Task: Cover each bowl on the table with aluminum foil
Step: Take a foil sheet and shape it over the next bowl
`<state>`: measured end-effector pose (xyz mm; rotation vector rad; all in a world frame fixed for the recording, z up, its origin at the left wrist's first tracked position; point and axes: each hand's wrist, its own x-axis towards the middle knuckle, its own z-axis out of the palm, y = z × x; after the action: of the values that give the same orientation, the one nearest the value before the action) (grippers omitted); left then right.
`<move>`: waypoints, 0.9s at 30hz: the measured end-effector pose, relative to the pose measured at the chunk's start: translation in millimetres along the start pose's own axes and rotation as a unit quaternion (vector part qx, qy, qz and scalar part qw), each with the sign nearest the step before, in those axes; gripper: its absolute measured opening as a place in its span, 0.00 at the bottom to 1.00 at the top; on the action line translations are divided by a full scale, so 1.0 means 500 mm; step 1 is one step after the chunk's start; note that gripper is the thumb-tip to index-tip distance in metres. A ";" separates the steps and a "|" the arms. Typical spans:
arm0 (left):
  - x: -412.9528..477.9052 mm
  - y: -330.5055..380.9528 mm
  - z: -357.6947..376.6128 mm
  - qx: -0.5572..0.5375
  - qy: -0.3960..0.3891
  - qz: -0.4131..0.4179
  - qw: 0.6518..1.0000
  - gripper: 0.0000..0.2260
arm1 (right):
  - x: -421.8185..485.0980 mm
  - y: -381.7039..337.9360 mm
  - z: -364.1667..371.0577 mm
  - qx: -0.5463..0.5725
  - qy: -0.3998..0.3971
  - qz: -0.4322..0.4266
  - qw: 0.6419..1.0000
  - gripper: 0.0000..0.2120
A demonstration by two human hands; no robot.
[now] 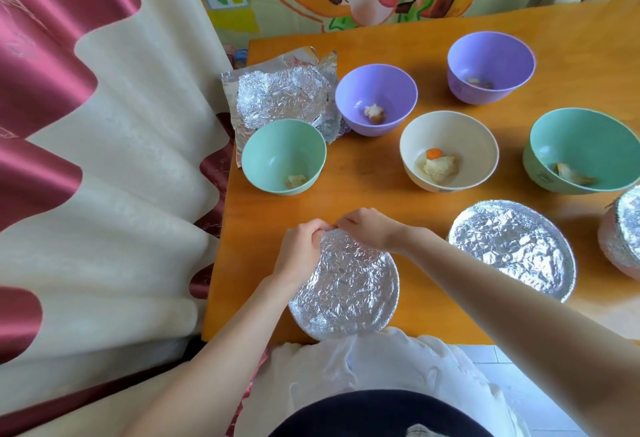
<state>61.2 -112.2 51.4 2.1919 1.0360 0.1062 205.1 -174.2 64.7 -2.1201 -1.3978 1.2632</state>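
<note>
Counter (374, 194), orange wood. Loose foil sheet (284, 97): crinkled, far left. Round foil-covered bowl (346, 284): wrinkled silver, near edge before you. Your left hand (299, 251) and right hand (370, 228), fingers curled, both pinch its far rim foil.

Five open bowls (375, 86) — perhaps three foil-covered (512, 249)

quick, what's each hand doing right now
Left hand: closed, pinching the far edge of the foil nearest the person.
Right hand: closed, pinching that same foil edge.
</note>
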 end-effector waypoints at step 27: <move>-0.019 -0.010 -0.001 0.022 0.028 -0.022 0.999 0.11 | -0.022 0.023 0.004 0.054 -0.009 0.046 0.997 0.32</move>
<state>51.4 -116.8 50.6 2.2155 1.1270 0.1256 208.9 -189.3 61.6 -2.1262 -1.2232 1.3631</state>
